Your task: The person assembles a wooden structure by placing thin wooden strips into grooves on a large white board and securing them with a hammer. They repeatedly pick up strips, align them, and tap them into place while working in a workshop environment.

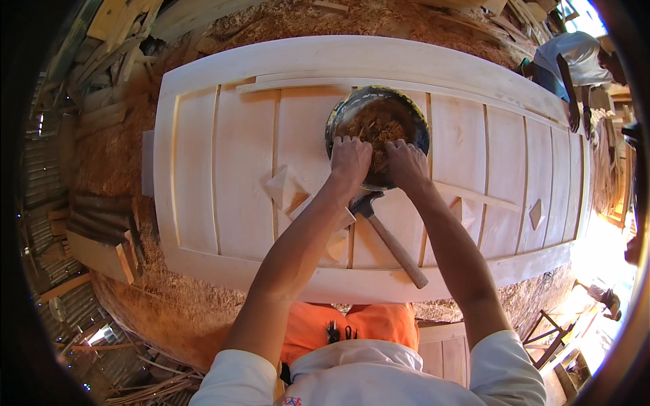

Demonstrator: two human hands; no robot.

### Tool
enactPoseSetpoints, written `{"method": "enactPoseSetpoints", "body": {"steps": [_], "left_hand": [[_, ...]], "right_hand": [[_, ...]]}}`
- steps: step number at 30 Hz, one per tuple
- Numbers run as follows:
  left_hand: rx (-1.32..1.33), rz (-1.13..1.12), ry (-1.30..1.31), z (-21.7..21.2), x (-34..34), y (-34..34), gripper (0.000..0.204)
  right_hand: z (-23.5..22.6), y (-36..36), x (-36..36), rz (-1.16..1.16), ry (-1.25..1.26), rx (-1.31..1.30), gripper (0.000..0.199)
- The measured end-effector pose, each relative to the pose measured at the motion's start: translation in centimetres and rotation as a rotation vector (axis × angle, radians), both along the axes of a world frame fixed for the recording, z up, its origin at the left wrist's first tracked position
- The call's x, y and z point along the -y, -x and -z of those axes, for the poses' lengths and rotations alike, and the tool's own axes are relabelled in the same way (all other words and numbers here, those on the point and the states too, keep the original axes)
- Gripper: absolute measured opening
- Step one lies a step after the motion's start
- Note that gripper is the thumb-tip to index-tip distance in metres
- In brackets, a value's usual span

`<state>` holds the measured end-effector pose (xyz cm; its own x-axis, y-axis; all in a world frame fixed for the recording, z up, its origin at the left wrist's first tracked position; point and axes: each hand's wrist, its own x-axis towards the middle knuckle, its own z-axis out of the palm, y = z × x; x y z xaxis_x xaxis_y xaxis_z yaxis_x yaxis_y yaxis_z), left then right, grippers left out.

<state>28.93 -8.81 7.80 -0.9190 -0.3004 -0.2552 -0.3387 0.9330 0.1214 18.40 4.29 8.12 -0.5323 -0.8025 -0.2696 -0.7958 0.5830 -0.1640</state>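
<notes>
A dark round basin (338,111) with yellowish marks on its rim stands on a large pale wooden panelled door (250,149). Brown, shaving-like bits lie inside it; small items among them cannot be told apart. Both arms reach over its near rim. My left hand (351,160) is closed, knuckles up, at the left of the contents. Beside it my right hand (407,164) is closed too, its thumb toward the left one. Whatever the fingers hold is hidden. Just on my side of the basin lies a claw hammer (393,245), its wooden handle slanting toward me.
Diamond-shaped wooden pieces (537,214) and a pale strip (477,196) lie on the door. Longer strips (305,82) run along its far side. A person (575,64) leans at the far right. Stacked boards (101,237) stand at left; sawdust covers the ground (112,159).
</notes>
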Motion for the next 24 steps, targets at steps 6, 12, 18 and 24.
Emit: {"method": "enactPoseSetpoints", "body": {"steps": [6, 12, 18, 24], "left_hand": [[0.060, -0.017, -0.126, 1.8, -0.6, -0.5, 0.016], [-0.139, -0.068, -0.266, 2.6, -1.1, -1.5, 0.016], [-0.226, -0.098, -0.533, 2.7, -0.2, -2.4, 0.014], [-0.077, -0.111, -0.486, 1.3, 1.2, -1.9, 0.013]], "right_hand": [[0.9, -0.8, -2.0, -0.087, -0.079, 0.075, 0.016], [0.6, -0.1, -1.6, 0.076, 0.076, 0.266, 0.027], [1.6, -1.9, -0.8, 0.211, 0.017, 0.219, 0.030], [2.0, -4.0, -0.8, 0.335, 0.004, 0.218, 0.020]]}}
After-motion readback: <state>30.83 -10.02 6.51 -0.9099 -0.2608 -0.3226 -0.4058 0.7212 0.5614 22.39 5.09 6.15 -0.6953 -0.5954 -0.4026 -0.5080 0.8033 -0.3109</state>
